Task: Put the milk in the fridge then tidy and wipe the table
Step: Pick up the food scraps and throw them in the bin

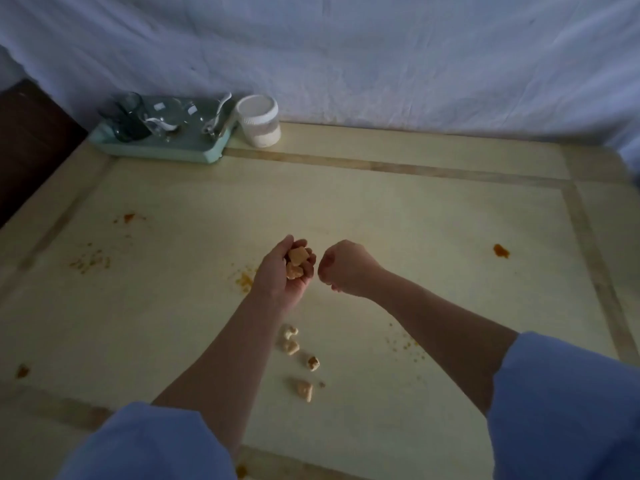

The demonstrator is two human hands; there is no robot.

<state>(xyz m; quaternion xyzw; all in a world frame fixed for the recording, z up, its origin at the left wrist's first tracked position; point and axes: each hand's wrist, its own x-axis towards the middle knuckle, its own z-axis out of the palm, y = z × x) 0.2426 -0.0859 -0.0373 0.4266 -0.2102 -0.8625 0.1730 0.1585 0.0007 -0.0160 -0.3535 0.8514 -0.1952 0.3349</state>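
surface (398,216) is pale wood with darker inlay strips, and dirty. left edge: orange stain (22,371) near the front, crumb smear (90,261) further back, small orange spot (129,217) behind that. back-left corner: mint tray (156,152) holding glasses (133,121) and a spoon (218,112). white-lidded jar (259,121) stands just beside the tray's right end, on the surface. centre: my left hand (277,278) palm up, cupped, fingers curled round food chunks (297,260). orange smear (246,282) on the surface just left of it. nearer me: loose food bits (299,362), four in a rough line, lying on the surface between my forearms. my right hand (346,268) just beside the left, not touching, back up, fingers curled into a loose fist, nothing visible in it. right of that: fine specks (405,346), then orange blob (501,251) well apart, near the right strip. blue sleeves (568,403) on both arms, white cloth (346,57) behind the surface
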